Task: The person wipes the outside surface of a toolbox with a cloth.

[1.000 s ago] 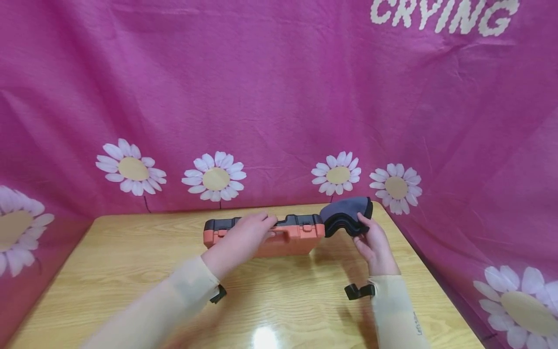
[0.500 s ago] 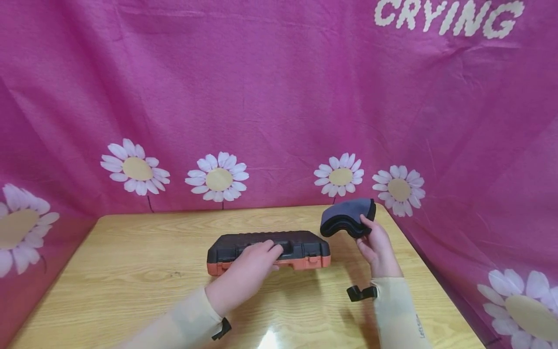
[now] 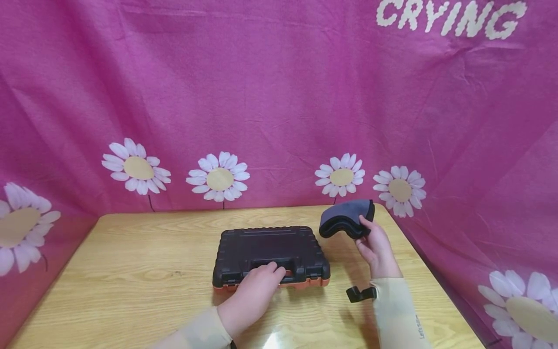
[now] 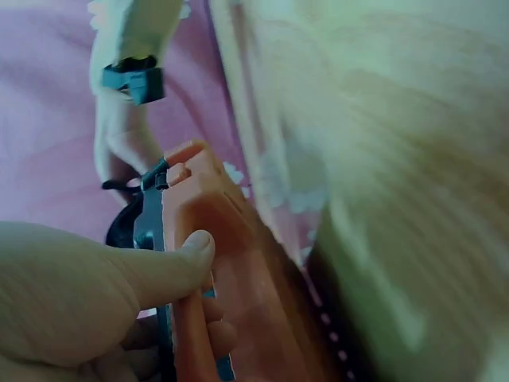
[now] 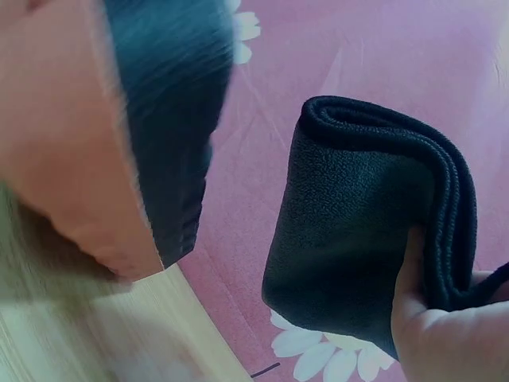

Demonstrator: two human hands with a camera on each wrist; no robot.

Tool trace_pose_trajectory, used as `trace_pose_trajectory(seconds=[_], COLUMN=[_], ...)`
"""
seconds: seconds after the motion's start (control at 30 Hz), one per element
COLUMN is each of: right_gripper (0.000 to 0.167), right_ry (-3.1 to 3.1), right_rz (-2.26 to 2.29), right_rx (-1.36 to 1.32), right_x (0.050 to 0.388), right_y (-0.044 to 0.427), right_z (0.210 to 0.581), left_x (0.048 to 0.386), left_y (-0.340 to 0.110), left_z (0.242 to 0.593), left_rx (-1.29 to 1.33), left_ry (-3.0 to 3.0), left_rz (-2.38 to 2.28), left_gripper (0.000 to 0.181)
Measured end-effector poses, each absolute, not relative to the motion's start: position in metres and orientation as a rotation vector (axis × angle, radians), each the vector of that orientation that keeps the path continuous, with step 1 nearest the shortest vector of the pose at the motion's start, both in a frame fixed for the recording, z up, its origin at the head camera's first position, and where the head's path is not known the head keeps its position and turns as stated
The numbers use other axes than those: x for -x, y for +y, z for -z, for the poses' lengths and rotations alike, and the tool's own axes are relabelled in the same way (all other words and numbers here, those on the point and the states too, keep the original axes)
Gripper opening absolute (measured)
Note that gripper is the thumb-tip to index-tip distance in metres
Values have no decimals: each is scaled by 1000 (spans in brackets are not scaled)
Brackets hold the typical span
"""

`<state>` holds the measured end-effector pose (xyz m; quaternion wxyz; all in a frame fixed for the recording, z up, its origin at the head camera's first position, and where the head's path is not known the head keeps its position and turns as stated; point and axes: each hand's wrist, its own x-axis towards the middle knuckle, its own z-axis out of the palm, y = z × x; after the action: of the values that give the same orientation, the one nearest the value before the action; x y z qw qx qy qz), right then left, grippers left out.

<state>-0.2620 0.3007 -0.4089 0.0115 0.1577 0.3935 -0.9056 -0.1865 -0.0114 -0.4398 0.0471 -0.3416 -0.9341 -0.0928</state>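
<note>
A tool case (image 3: 268,245) with a black lid and orange base lies nearly flat on the table in the head view, its handle side toward me. My left hand (image 3: 257,293) grips its handle; in the left wrist view, the thumb and fingers wrap the orange handle (image 4: 191,334). To the right, my right hand (image 3: 378,247) holds up a folded grey cloth (image 3: 344,213) with black edging, pinched at its right end. The right wrist view shows the cloth's dark fleecy side (image 5: 354,215) and the hand's thumb against it. Part of the case's front is hidden behind my left hand.
The wooden table (image 3: 144,271) runs back to a pink curtain (image 3: 270,97) printed with daisies, which also stands along both sides. A black strap mount (image 3: 361,293) sticks out from my right wrist.
The case has tipped from upright, orange side toward me, down to lying with its black lid up. My left hand came down and nearer with the handle. The right hand and cloth stay nearly still.
</note>
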Motion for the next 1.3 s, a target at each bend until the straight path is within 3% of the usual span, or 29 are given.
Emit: trace_pose_trajectory(seconds=[0.23, 0.37, 0.7, 1.3], right_gripper=[49, 53, 21, 15], right_ry=[1212, 1204, 1217, 1307], right_rz=[2810, 2812, 2819, 2828], right_rx=[-522, -517, -501, -382], right_x=[263, 263, 263, 263], right_y=[301, 302, 302, 296], right_z=[409, 409, 410, 415], left_x=[188, 186, 186, 186], left_y=[-8, -7, -7, -9], left_z=[457, 460, 469, 477], left_rx=[1044, 1064, 1087, 1058], left_ry=[-2876, -2884, -2891, -2956], left_rz=[313, 324, 374, 397], left_gripper=[30, 31, 33, 29])
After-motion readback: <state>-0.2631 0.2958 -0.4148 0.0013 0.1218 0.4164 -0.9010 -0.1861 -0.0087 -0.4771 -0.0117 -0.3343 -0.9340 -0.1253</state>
